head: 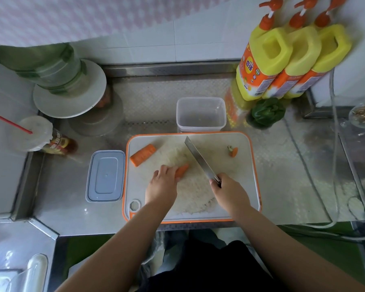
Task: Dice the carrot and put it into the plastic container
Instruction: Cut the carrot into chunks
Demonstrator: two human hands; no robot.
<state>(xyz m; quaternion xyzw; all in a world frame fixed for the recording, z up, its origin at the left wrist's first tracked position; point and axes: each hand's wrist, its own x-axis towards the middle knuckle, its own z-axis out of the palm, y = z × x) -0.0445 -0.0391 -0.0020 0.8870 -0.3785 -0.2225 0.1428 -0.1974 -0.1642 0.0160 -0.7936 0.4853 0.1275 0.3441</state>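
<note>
on the cutting board, left hand grips a carrot piece; right hand grips the knife.

The cutting board lies at the front edge of the counter. The plastic container stands just behind the board, and its lid lies just left of the board. On the board, one carrot piece lies near the back left corner and a small carrot end near the back right corner. Three bottles stand in the counter's back right corner.
</note>
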